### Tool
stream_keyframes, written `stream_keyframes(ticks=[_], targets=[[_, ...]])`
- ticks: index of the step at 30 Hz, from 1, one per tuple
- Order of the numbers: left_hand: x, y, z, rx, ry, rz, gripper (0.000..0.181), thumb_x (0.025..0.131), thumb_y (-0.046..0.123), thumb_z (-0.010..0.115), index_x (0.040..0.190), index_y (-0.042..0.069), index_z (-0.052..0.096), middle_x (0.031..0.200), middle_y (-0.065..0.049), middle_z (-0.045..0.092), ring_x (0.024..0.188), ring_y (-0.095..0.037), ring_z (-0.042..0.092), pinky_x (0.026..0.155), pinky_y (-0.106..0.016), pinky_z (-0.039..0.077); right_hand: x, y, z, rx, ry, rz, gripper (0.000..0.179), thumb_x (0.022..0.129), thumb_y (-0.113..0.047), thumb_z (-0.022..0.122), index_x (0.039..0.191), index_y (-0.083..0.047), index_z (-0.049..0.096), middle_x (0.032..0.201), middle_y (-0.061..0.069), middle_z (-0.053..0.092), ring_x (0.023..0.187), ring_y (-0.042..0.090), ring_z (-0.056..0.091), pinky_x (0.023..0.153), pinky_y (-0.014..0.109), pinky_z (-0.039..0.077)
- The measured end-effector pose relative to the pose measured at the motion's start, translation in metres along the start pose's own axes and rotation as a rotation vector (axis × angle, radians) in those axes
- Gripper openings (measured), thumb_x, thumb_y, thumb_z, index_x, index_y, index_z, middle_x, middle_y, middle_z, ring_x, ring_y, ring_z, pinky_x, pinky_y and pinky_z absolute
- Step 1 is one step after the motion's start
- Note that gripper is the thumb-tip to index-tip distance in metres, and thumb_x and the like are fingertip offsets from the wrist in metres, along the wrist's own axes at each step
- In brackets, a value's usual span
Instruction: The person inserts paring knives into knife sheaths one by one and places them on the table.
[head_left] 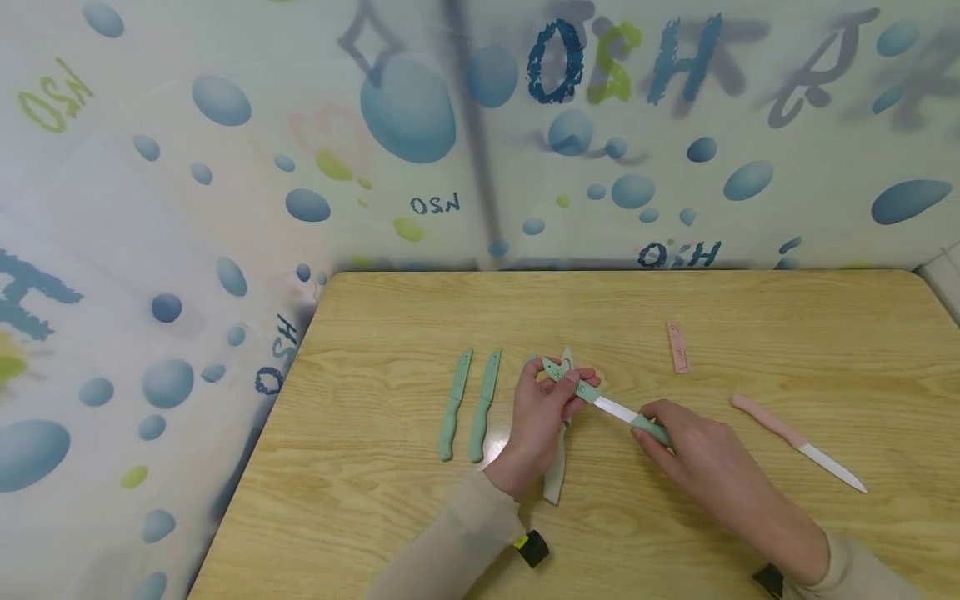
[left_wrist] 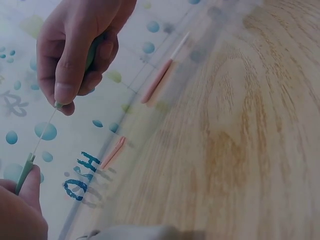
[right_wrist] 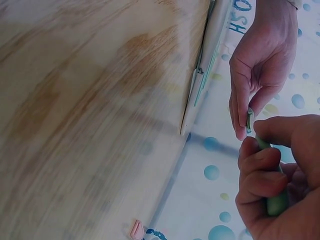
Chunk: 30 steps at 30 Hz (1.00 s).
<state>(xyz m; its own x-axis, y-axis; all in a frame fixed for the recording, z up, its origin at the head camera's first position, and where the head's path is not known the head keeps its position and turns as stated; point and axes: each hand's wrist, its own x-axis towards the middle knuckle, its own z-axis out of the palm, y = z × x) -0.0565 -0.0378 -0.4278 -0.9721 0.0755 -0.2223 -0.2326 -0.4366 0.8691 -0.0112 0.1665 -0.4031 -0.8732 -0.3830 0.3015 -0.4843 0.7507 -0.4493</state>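
My left hand (head_left: pixel 542 417) pinches a flat, pale-green, lettered sheath (head_left: pixel 587 391); my right hand (head_left: pixel 705 450) grips the green handle of a slim, pale-bladed knife (head_left: pixel 615 409). Both are raised over the light wood-grained table (head_left: pixel 330 475) — bare blade showing between my hands. A pink-handled, white-bladed knife (head_left: pixel 801 445) lies to the right.

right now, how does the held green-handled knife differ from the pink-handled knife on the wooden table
The green-handled knife is gripped in the right hand; the pink-handled knife lies on the wooden table. The green knife's blade looks partly inside a green sheath, while the pink knife's is bare. Both have pale blades.
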Motion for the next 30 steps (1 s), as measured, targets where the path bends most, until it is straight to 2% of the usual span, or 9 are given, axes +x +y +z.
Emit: stream_keyframes(ticks=[6, 13, 23, 30], targets=[[-0.0017, 0.0002, 0.0006, -0.010, 0.017, -0.004, 0.030, 0.106, 0.001, 0.057, 0.128, -0.007, 0.039, 0.113, -0.023, 0.073, 0.108, -0.030, 0.073, 0.093, -0.033, 0.060, 0.0006, -0.0010, 0.0008, 0.002, -0.001, 0.002, 0.023, 0.088, -0.008, 0.083, 0.104, -0.005, 0.067, 0.074, -0.011, 0.050, 0.057, -0.002, 0.039, 0.044, 0.017, 0.033], [-0.0045, 0.0003, 0.0035, -0.007, -0.003, -0.001, 0.033, 0.106, 0.002, 0.056, 0.131, -0.008, 0.037, 0.114, -0.023, 0.073, 0.109, -0.030, 0.072, 0.094, -0.032, 0.059, 0.0018, -0.0015, 0.0024, 0.001, 0.011, -0.005, 0.023, 0.087, -0.007, 0.083, 0.104, -0.005, 0.067, 0.072, -0.011, 0.047, 0.056, -0.001, 0.038, 0.044, 0.017, 0.032], [-0.0054, 0.0002, 0.0072, -0.038, 0.012, -0.002, 0.035, 0.106, 0.001, 0.056, 0.133, -0.009, 0.037, 0.113, -0.023, 0.072, 0.109, -0.031, 0.072, 0.095, -0.034, 0.058, 0.0036, -0.0025, 0.0042, 0.002, 0.039, -0.020, 0.024, 0.085, -0.006, 0.084, 0.101, -0.006, 0.066, 0.073, -0.011, 0.047, 0.056, -0.001, 0.037, 0.044, 0.017, 0.031], [-0.0053, -0.0008, 0.0073, -0.032, 0.011, -0.002, 0.035, 0.106, 0.001, 0.056, 0.133, -0.009, 0.036, 0.113, -0.023, 0.072, 0.110, -0.032, 0.072, 0.096, -0.034, 0.058, 0.0037, -0.0043, 0.0045, 0.017, 0.011, 0.006, 0.023, 0.088, -0.007, 0.083, 0.103, -0.006, 0.066, 0.072, -0.011, 0.047, 0.056, -0.001, 0.037, 0.043, 0.017, 0.032]])
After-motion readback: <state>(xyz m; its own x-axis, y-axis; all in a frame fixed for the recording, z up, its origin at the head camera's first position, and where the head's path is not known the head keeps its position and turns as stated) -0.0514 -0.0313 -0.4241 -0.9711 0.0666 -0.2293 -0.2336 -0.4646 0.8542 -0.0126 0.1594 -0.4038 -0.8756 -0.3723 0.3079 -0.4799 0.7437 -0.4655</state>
